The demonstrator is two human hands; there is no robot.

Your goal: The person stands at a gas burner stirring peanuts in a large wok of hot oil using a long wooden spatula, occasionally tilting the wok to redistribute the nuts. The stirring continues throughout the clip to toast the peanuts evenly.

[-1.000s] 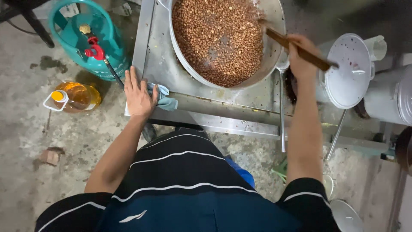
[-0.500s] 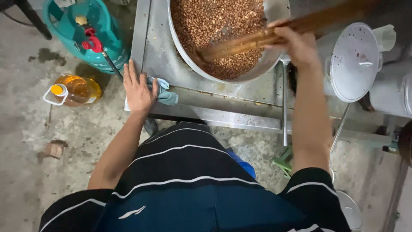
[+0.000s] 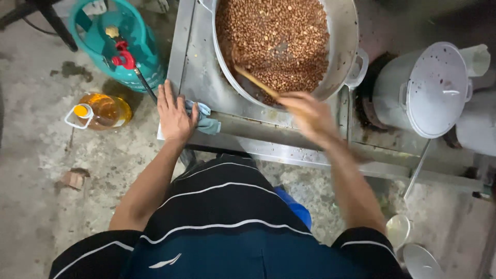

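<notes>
A large metal pan [image 3: 342, 46] full of brown roasted nuts [image 3: 279, 36] stands on a steel stove table [image 3: 199, 67]. My right hand [image 3: 307, 113], blurred by motion, grips a long wooden stirring stick [image 3: 256, 82] whose far end is down in the nuts near the pan's front wall. My left hand [image 3: 174, 114] lies flat, fingers spread, on the table's front left corner, partly over a crumpled blue cloth [image 3: 204, 118].
A teal gas cylinder [image 3: 116, 44] with a red regulator stands on the concrete floor at left, a bottle of yellow oil [image 3: 101, 111] beside it. A lidded metal pot [image 3: 431, 88] sits at right. Small metal bowls [image 3: 413, 248] lie on the floor lower right.
My right hand swept from the pan's right rim toward the front middle, swinging the stick across the nuts. My left hand stayed on the table corner.
</notes>
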